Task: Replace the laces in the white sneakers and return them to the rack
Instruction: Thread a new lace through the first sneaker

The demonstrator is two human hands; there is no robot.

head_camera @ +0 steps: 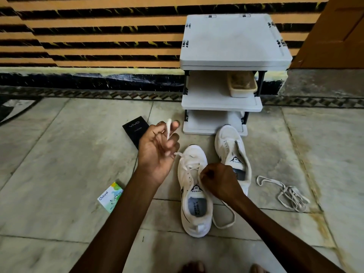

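Floor [59, 154] (seemingly marble): sneakers [230, 142], lace [285, 192], rack [234, 40].

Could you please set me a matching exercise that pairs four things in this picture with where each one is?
Things:
1. loose lace
2. black box
3. tray
4. far sneaker

Places:
A. on the middle shelf of the rack
B. tangled, far right
C. unlaced, toe against the bottom of the rack
D. partly behind the left hand

Pairs: 1-B, 2-D, 3-A, 4-C.
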